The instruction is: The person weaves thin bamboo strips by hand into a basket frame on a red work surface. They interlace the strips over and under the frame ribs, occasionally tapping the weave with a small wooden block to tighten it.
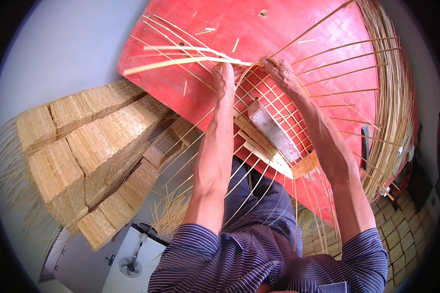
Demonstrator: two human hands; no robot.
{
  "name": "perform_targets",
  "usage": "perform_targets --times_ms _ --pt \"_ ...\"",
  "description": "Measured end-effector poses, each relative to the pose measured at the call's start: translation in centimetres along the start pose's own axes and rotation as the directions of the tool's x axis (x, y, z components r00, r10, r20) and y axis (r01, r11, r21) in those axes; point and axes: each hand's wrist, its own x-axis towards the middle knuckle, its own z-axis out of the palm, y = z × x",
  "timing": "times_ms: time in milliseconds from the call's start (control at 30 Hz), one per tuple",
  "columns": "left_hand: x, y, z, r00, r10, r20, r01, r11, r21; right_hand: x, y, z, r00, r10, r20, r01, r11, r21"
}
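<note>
Several woven baskets [102,129] stand at far left. Left hand [223,71] grips pale strips [161,65]. 1 part-woven basket [305,165], on red tabletop [259,34], bears 1 block [274,129]. Right hand [277,67] pinches strips at that basket's far edge. Strip bundle [392,97], far right.

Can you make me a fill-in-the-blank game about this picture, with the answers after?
The left hand and right hand hold pale strips over a table colored ____.
Left or right: the big woven baskets are on the picture's ____.
Spots or stripes: the shirt has ____.

Missing words: red; left; stripes
</note>
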Motion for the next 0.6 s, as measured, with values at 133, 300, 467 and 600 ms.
perform_targets --times_ms 133,300,467,600 --pt "-1.6 1.1 1.5 0.882 0.329 -0.337 -0.056 0.783 0.619 -0.1 -0.6 0.1 0.999 0.028 0.022 -0.027 0.999 -0.044" --pt "-3.4 -0.8 2.3 0.801 0.598 -0.005 -0.265 0.363 0.893 -0.2 -0.5 -0.4 0.983 -0.167 0.071 0.179 0.952 -0.248" --pt "-6.2 -3.3 0.8 0.773 0.588 0.236 -0.521 0.377 0.766 0.4 0.8 -0.8 0.839 -0.509 0.193 0.528 0.678 -0.512" --pt "-5.3 -5.3 -0.9 0.681 0.631 0.371 -0.673 0.342 0.656 0.2 -0.1 -0.4 0.860 -0.481 0.172 0.487 0.670 -0.560"
